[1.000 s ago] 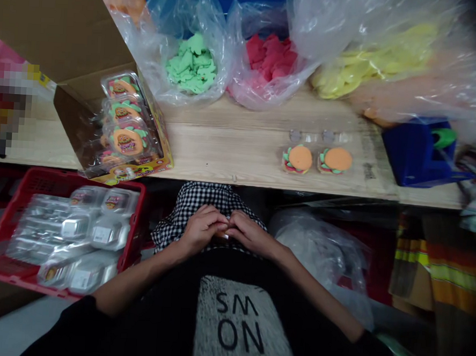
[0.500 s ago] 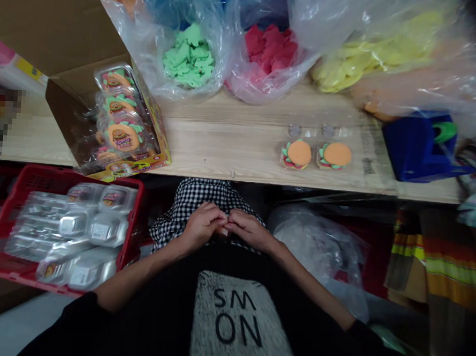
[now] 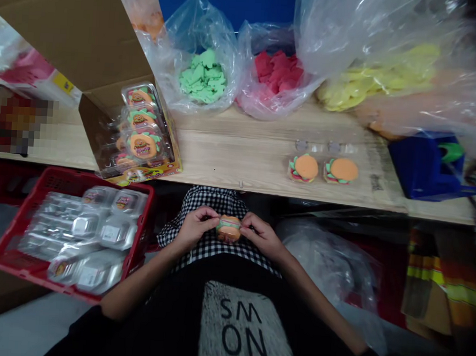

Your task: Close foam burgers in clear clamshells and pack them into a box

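Observation:
Between my two hands, over the checked cloth on my lap, is a small toy burger (image 3: 229, 228) with orange buns and pale layers in the middle. My left hand (image 3: 197, 226) pinches its left side between thumb and fingers. At its right side, my right hand (image 3: 262, 235) grips it the same way. Past the table edge, two more toy burgers (image 3: 306, 167) (image 3: 341, 170) sit in a clear plastic clamshell pack (image 3: 324, 147) whose lid lies back. Fine details of the held burger are blurred.
An open display box (image 3: 174, 158) holds packed burgers at left. Below it stands a red crate (image 3: 149, 210) of clear packs. Bags of green pieces (image 3: 204, 76), red pieces (image 3: 279, 73) and yellow pieces (image 3: 381, 76) line the back. A blue tape dispenser (image 3: 420, 167) stands at right.
My hands have moved apart slightly, so the toy burger they covered now shows between them. The whole view has shifted, with the table appearing lower and further right.

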### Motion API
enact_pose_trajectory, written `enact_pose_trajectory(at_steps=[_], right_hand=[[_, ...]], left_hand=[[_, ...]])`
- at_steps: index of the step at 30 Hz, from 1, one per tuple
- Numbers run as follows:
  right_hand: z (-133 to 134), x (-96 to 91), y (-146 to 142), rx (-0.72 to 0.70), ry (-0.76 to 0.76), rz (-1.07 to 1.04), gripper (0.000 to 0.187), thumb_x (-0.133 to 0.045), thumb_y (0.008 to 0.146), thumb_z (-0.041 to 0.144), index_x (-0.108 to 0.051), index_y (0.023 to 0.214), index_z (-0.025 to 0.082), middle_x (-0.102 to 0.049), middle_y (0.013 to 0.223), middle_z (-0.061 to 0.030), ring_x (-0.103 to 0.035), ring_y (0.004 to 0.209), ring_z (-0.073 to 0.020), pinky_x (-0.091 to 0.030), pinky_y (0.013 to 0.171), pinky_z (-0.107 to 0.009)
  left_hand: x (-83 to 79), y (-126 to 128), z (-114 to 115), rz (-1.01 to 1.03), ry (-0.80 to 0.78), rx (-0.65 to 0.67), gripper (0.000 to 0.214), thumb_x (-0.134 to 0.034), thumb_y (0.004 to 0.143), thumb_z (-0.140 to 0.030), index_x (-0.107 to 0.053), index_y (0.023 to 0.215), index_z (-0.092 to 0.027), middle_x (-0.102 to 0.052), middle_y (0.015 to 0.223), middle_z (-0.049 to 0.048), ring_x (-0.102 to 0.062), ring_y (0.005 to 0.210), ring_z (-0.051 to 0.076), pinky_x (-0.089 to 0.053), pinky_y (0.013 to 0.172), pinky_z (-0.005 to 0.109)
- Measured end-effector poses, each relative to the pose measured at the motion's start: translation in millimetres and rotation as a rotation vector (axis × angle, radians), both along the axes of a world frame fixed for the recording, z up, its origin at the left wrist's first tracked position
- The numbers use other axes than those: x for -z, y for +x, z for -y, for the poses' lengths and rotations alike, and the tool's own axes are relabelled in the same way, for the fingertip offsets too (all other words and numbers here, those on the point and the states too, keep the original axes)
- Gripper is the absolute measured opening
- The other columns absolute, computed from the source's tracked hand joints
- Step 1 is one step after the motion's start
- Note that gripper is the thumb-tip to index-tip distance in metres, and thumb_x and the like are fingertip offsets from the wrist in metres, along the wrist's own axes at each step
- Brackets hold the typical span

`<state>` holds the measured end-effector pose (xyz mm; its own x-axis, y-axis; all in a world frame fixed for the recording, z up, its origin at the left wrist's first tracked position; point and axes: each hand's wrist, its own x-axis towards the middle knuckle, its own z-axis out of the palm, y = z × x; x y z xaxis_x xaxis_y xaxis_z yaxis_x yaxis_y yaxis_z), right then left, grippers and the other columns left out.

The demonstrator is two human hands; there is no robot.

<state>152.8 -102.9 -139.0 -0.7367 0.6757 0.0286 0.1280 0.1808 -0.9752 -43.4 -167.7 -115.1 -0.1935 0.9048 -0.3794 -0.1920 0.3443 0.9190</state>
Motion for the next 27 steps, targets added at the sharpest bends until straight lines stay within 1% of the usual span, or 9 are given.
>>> enact_pose_trajectory(at_steps=[6,9,13,15,19,21,23,25,27], right_hand=[[-9,-23.0,0,-0.087,0.215,0.12,0.019,-0.042,0.085,0.034,-0.042,0.071,0.021,-0.044,0.073,-0.002,-0.042,0.072,-0.0163,-0.035,0.066,-0.03],[-11,-32.0,-2,-0.164,0.228,0.173,0.024,-0.039,0.087,0.032,-0.04,0.066,0.021,-0.041,0.067,-0.0008,-0.04,0.068,-0.0156,-0.033,0.063,-0.029],[-7,-29.1,-3,-0.077,0.128,0.145,0.028,-0.039,0.086,0.035,-0.039,0.062,0.02,-0.04,0.064,-0.0002,-0.04,0.064,-0.0151,-0.033,0.06,-0.028],[-5,-23.6,-3,0.007,0.043,0.104,0.028,-0.041,0.084,0.038,-0.041,0.063,0.02,-0.041,0.065,-0.0007,-0.04,0.063,-0.0151,-0.033,0.058,-0.028],[-8,-20.5,-13,0.144,-0.17,0.019,0.031,-0.045,0.081,0.043,-0.042,0.062,0.019,-0.039,0.063,0.0005,-0.038,0.06,-0.0135,-0.033,0.054,-0.025],[-10,-29.6,-23,0.195,-0.266,-0.017,0.033,-0.047,0.079,0.046,-0.041,0.062,0.019,-0.037,0.061,0.0016,-0.036,0.058,-0.0122,-0.032,0.052,-0.023],[-13,-44.4,-33,0.199,-0.322,-0.041,0.035,-0.048,0.077,0.049,-0.042,0.062,0.018,-0.036,0.06,0.0023,-0.035,0.057,-0.0111,-0.032,0.051,-0.022],[-15,-59.9,-42,0.163,-0.342,-0.064,0.033,-0.048,0.077,0.05,-0.046,0.067,0.018,-0.037,0.06,0.0024,-0.035,0.055,-0.0106,-0.031,0.05,-0.022],[-17,-71.3,-49,0.135,-0.335,-0.085,0.03,-0.047,0.077,0.049,-0.051,0.078,0.019,-0.042,0.063,0.0013,-0.036,0.057,-0.011,-0.033,0.05,-0.021]], left_hand=[[-4.3,1,-2,-0.133,0.097,0.069,0.008,-0.065,0.062,-0.021,-0.062,0.064,-0.015,-0.054,0.066,-0.0004,-0.049,0.066,0.012,-0.038,0.066,0.025],[-1.0,4,-2,-0.186,0.12,0.081,0.007,-0.065,0.063,-0.021,-0.061,0.062,-0.015,-0.052,0.065,-0.0004,-0.048,0.066,0.012,-0.038,0.065,0.025],[-4.4,6,-3,-0.167,0.082,0.075,0.008,-0.062,0.067,-0.023,-0.06,0.066,-0.016,-0.052,0.067,0.0004,-0.048,0.068,0.014,-0.039,0.068,0.028],[-12.0,4,-4,-0.191,0.136,0.113,0.011,-0.062,0.067,-0.026,-0.061,0.073,-0.017,-0.053,0.076,0.003,-0.05,0.077,0.017,-0.04,0.073,0.031],[-29.0,0,-7,-0.089,0.217,0.22,0.058,-0.076,0.052,-0.023,-0.054,0.106,-0.026,-0.05,0.109,0.008,-0.047,0.102,0.025,-0.039,0.086,0.036],[-39.5,-4,-9,0.049,0.163,0.235,0.071,-0.077,0.05,-0.021,-0.046,0.114,-0.028,-0.053,0.107,0.0072,-0.05,0.1,0.024,-0.04,0.085,0.036],[-56.9,-14,-12,0.11,0.137,0.233,0.073,-0.078,0.048,-0.019,-0.045,0.113,-0.025,-0.056,0.102,0.0061,-0.054,0.094,0.022,-0.042,0.082,0.035],[-84.5,-33,-17,0.066,0.166,0.227,0.071,-0.079,0.047,-0.016,-0.047,0.11,-0.022,-0.057,0.101,0.006,-0.055,0.092,0.02,-0.043,0.081,0.033],[-121.0,-65,-23,-0.055,0.224,0.195,0.064,-0.077,0.049,-0.015,-0.047,0.106,-0.021,-0.057,0.101,0.0051,-0.055,0.09,0.019,-0.044,0.078,0.031]])
